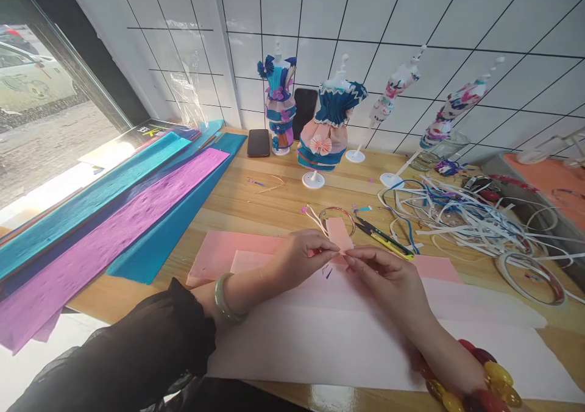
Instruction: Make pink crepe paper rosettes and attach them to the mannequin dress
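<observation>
My left hand (299,255) and my right hand (386,275) meet over the middle of the wooden table (256,202). Both pinch a small pink paper piece (339,234) that stands up between the fingertips. Under the hands lie pink paper sheets (219,250) and a large white sheet (347,339). A green bangle sits on my left wrist, a beaded bracelet on my right. Just beyond the paper piece lie a thin wire ring (337,212) and a pair of scissors (384,239).
Teal and purple crepe paper strips (105,217) cover the left side. Small mannequins in paper dresses (331,128) stand at the back by the tiled wall, with a phone (258,142) lying nearby. A tangle of paper strips (461,217) and tape rolls (530,275) fills the right.
</observation>
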Available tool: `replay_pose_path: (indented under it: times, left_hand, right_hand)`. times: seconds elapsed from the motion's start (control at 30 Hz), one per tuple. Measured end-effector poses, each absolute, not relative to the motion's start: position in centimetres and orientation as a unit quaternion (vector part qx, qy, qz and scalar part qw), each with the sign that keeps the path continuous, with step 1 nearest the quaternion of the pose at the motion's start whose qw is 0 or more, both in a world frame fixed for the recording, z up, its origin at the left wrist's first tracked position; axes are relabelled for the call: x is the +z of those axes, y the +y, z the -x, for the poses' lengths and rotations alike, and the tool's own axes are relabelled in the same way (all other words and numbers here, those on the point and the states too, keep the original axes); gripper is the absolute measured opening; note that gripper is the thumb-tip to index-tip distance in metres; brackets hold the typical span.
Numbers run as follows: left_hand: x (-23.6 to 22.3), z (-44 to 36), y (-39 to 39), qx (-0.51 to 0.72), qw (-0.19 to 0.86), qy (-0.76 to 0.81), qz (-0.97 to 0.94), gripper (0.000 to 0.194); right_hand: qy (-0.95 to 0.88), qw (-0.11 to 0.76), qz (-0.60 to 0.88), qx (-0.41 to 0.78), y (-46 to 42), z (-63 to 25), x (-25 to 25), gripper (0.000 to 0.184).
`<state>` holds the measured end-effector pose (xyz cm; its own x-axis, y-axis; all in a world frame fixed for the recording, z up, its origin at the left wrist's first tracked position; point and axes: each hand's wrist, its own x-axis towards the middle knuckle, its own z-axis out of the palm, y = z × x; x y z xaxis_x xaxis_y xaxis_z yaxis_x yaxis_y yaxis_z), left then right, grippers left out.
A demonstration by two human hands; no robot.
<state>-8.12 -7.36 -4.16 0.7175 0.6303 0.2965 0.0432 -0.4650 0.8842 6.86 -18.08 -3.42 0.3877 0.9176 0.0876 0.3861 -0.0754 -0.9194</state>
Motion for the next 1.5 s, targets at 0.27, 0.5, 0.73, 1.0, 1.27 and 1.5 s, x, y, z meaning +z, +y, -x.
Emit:
replay_pose_path:
  times: [0.27,0.5,0.73,1.0,1.27,1.5]
  left_hand:
    - [-4.1,8.1,-7.4,0.297,0.491,0.223,-0.788,0.014]
    - [-4.1,8.1,-7.4,0.289,0.506,0.205,-0.786,0.015]
    - [-4.1,8.0,-7.5,0.295,0.538,0.215,-0.76,0.013]
    - [-5.0,7.7,-7.4,0.267,0.683,0.227,-0.641,0.02]
    - [-5.0,7.6,-7.5,0.253,0.706,0.25,-0.613,0.023]
    - [-4.3,7.5,-7.8,0.271,0.699,0.246,-0.614,0.025]
  right_hand:
    - [-0.444,0.487,0.677,0.329,-17.8,-6.6,-3.3,0.03]
    - [-0.486,0.489,0.671,0.272,-18.0,-6.5,-3.2,0.015]
    - [-0.433,0.499,0.68,0.318,-18.0,-6.7,-3.2,0.017]
    - [-0.39,0.51,0.669,0.374,-17.7,-7.1,-3.2,0.024]
    - [-0.386,0.522,0.66,0.379,-17.7,-7.1,-3.4,0.023]
    - [-0.377,0.539,0.656,0.369,-17.6,-6.8,-3.4,0.022]
